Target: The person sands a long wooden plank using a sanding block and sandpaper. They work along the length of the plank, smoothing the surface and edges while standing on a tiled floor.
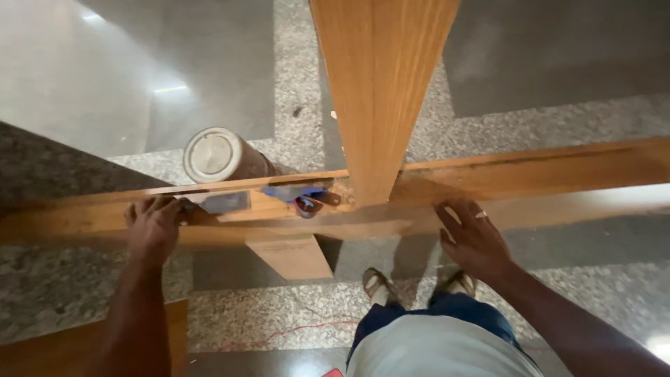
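A: What sits at nine o'clock?

B: The left hand (pixel 153 225), fingers curled over the near edge of the long wooden beam (pixel 544 183) that runs across the view. It grips the wood itself; just beside its fingertips lies a flat grey metal plate (pixel 225 202).

A: And above that, toward eleven?

B: A metal cylinder (pixel 220 156) lies behind the beam on the stone floor (pixel 84 77), its round end facing up.

A: The centre?

B: A blue and red tool (pixel 301 198) rests on the beam, near the foot of an upright wooden board (pixel 380 91) rising toward twelve. A small wooden block (pixel 289 257) sits under the beam.

A: Three o'clock?

B: The right hand (pixel 473 241), fingers spread open, palm flat against the beam's front face, holding nothing. At six, sandalled feet (pixel 380 285) stand on the floor.
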A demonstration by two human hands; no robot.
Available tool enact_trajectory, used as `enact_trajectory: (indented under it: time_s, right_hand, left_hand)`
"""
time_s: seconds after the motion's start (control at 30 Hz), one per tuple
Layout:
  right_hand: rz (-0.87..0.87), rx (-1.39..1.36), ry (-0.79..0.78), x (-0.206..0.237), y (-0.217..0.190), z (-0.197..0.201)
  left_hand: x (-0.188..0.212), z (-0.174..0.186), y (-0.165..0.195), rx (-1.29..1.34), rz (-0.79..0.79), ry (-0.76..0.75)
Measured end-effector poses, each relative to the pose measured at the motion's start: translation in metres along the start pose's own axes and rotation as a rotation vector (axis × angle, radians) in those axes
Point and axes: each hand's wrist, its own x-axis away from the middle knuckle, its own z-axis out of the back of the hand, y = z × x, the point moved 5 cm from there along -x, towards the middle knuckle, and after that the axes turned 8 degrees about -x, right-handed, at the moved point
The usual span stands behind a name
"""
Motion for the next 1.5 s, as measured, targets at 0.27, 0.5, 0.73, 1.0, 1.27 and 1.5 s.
enact_trajectory:
  time_s: [0.27,0.5,0.73,1.0,1.27,1.5]
  right_hand:
    - [-0.234,0.009,0.037,0.004,0.022,0.008]
    - [-0.128,0.191,0.013,0.013,0.009,-0.020]
    - [-0.001,0.073,0.042,0.004,-0.004,-0.020]
    - [0.079,0.144,-0.173,-0.016,-0.011,-0.023]
    - [0.165,0.049,-0.025,0.010,0.031,0.006]
    - [-0.262,0.096,-0.134,0.035,0.103,0.025]
  left_hand:
    - [0.008,0.039,0.106,0.371,0.412,0.303]
    - [-0.041,0.013,0.218,0.768,0.802,0.201]
    - [-0.074,0.037,0.230,0.684,0.807,-0.084]
    - [-0.052,0.062,0.291,1.368,0.837,-0.011]
    - [0.025,0.049,0.282,1.770,1.212,-0.022]
    - [0.072,0.044,0.388,2.025,1.032,-0.771]
